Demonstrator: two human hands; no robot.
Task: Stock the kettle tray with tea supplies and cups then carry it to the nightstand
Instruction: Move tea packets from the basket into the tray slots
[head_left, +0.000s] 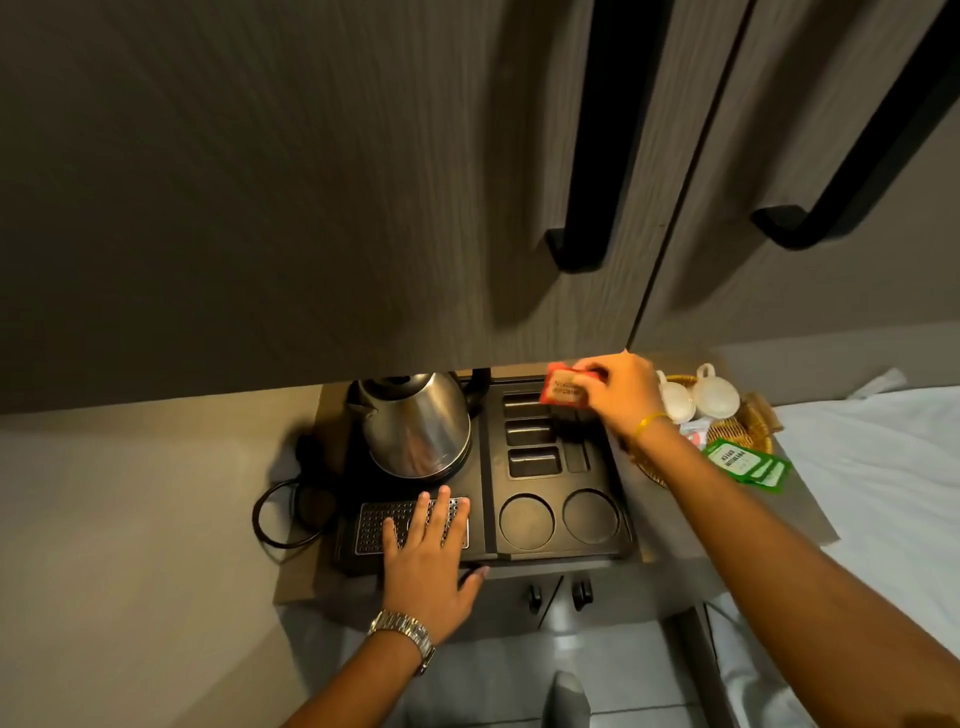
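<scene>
A person's right hand (615, 397) pinches a red sachet (566, 391) between thumb and fingers, holding it above the rear slots of a black kettle tray (550, 551); the packet juts left past the fingertips. The left hand (426, 556) lies flat, fingers spread, holding nothing, on the tray's perforated drip grille (371, 525). One steel kettle (415, 423) stands on the tray. Three oblong compartments and two round cup wells sit unfilled. Just right of the tray, a wicker basket (748, 428) holds two white cups (717, 392) and green tea packets (748, 462).
</scene>
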